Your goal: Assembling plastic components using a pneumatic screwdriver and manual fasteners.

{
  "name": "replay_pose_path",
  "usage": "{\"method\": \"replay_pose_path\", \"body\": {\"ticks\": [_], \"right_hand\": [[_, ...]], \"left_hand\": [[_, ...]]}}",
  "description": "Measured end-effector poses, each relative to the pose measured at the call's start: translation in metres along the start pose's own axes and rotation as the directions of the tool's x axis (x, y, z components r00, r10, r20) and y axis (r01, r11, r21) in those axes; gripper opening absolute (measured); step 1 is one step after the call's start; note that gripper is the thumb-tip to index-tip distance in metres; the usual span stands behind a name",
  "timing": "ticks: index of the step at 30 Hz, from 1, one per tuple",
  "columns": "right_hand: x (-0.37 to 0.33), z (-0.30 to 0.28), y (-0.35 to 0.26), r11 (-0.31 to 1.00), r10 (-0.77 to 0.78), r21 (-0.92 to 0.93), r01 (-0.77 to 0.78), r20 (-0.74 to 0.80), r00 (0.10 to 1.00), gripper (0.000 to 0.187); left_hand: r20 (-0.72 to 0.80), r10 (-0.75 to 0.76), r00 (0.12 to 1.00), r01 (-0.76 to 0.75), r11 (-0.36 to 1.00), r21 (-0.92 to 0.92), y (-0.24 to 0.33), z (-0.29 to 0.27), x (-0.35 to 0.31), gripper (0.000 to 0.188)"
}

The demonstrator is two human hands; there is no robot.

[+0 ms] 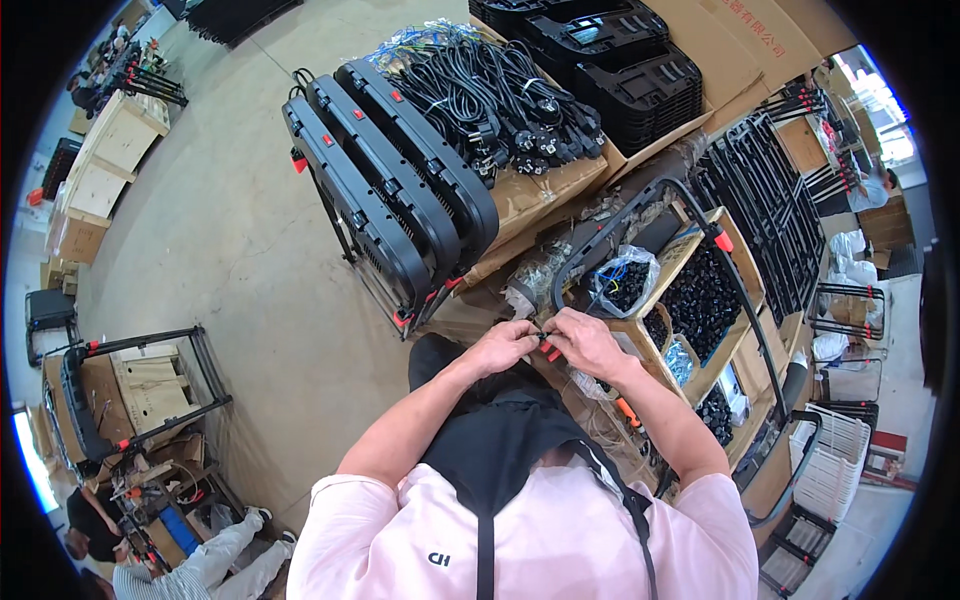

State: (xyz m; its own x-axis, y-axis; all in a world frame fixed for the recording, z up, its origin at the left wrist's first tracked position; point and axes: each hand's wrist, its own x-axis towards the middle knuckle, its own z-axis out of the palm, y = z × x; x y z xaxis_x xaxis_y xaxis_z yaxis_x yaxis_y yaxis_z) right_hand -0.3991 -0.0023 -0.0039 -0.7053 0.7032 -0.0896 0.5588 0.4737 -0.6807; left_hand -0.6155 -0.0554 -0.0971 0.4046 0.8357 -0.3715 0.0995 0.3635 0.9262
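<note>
fingertips of the left hand and right hand are closing together on a small black piece, which is sitting between them in front of the wearer's dark apron. both hands are pinching; the exact finger contact and the shape of the piece are proving too small to tell. a red item is showing just below the fingertips; its kind is not showing clearly.

a black tubular frame is arching beyond the right hand, over a wooden tray at the person's right. small black parts are filling its largest compartment. a clear plastic bag is holding more black parts and blue wires beside that compartment.

ahead, three black housings are standing side by side, each bearing a red switch. black cables with plugs are lying heaped on a cardboard box to their right. stacked black panels are resting beyond the cables. at lower left, a co-worker's pale trousers are showing, well apart from the work.
</note>
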Motion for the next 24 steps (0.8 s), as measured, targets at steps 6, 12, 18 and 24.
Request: {"method": "replay_pose_path", "body": {"ticks": [6, 12, 18, 24], "right_hand": [[0.006, -0.001, 0.002, 0.984, -0.145, -0.108, 0.141, -0.025, 0.989, 0.017], [0.01, 0.0, 0.002, 0.976, -0.168, -0.14, 0.168, 0.011, 0.986, 0.013], [0.005, 0.005, -0.002, 0.959, -0.124, -0.251, 0.131, 0.041, 0.991, 0.009], [-0.007, 0.025, 0.004, 0.984, -0.068, -0.167, 0.06, -0.041, 0.997, 0.011]], "left_hand": [[-0.008, -0.005, 1.0, 0.005, 0.999, 0.037, 0.005, -0.003, 0.001, 0.022], [-0.007, -0.008, 1.0, 0.008, 1.0, 0.006, 0.009, -0.003, 0.0, 0.022], [-0.009, 0.015, 1.0, -0.014, 0.992, 0.128, 0.017, 0.0, -0.001, 0.025], [0.02, -0.011, 1.0, 0.008, 0.989, 0.148, 0.0, -0.004, 0.007, 0.031]]}}
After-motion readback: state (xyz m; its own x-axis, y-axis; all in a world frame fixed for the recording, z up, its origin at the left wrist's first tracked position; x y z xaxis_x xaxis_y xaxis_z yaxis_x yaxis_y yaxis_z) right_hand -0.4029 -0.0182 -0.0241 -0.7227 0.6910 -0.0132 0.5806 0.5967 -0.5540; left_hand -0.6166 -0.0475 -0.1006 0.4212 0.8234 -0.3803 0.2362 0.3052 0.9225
